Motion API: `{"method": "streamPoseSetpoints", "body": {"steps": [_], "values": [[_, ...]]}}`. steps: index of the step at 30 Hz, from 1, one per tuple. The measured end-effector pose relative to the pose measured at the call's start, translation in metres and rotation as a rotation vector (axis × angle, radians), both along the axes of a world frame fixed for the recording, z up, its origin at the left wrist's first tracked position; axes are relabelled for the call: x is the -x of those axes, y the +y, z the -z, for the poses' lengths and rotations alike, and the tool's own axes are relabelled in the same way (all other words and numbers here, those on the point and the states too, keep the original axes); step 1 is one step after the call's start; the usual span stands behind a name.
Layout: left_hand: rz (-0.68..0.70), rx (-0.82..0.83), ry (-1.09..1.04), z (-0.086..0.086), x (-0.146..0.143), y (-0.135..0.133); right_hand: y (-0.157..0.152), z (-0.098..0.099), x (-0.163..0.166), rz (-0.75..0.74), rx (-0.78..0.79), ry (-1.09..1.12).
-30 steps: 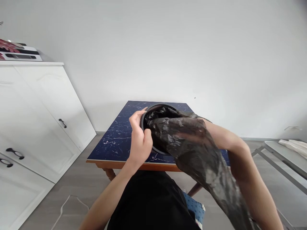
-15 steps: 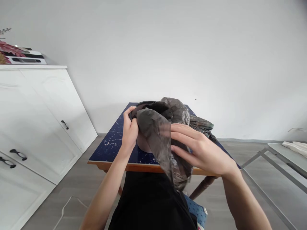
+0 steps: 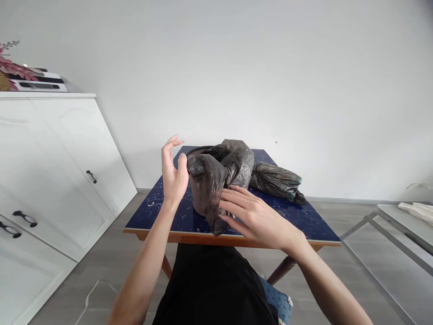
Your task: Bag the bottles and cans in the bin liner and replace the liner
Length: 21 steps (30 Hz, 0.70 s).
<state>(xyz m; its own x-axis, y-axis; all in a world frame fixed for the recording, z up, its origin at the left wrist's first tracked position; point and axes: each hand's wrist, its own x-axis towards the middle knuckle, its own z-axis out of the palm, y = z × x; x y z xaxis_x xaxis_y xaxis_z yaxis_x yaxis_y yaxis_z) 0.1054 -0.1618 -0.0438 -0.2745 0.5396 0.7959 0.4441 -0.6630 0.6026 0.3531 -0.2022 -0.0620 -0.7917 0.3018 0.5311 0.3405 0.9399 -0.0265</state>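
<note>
A trash can [image 3: 197, 197] with a dark rim stands on the blue marbled table [image 3: 152, 205]. Over its rim and right side hangs a thin black garbage bag [image 3: 216, 178], which hides part of the can. My left hand [image 3: 174, 174] is raised just left of the rim, fingers apart and curved, holding nothing. Against the hanging front of the bag lies my right hand [image 3: 252, 214], its fingers stretched out flat and not gripping. A filled, tied black garbage bag [image 3: 277, 180] lies on the table to the right of the can.
White cabinets [image 3: 64, 167] with dark handles stand to the left. At the right is a grey metal-framed stand [image 3: 406, 230] with a white cloth on it. A blue patterned cushion [image 3: 277, 298] shows below the table, and a white cable [image 3: 91, 295] lies on the floor.
My left hand has let go of the can's rim and moved slightly left. My right hand has moved left and down along the bag, which now hangs closer to the can.
</note>
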Motion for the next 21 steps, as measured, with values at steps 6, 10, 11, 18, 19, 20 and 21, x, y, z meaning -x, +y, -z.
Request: {"method": "streamPoseSetpoints", "body": {"steps": [6, 10, 11, 18, 19, 20, 21], "values": [[0.308, -0.155, 0.791, -0.035, -0.021, -0.035, 0.005, -0.003, 0.0, -0.057, 0.044, 0.055], [0.175, -0.24, 0.97, -0.027, -0.01, -0.028, 0.016, 0.007, -0.003, -0.067, 0.123, 0.079], [0.114, -0.258, 0.961, -0.022, -0.004, -0.026, 0.019, 0.011, -0.004, -0.058, 0.145, 0.084], [-0.334, -0.225, 0.839, 0.031, 0.042, -0.013, 0.053, 0.039, -0.007, -0.05, 0.377, 0.16], [-0.381, -0.169, 0.814, 0.039, 0.049, -0.008, 0.058, 0.041, -0.007, -0.065, 0.407, 0.178], [-0.429, -0.095, 0.779, 0.046, 0.055, -0.003, 0.062, 0.043, -0.008, -0.074, 0.438, 0.192], [-0.474, -0.005, 0.736, 0.052, 0.06, 0.003, 0.065, 0.045, -0.01, -0.07, 0.466, 0.2]]}}
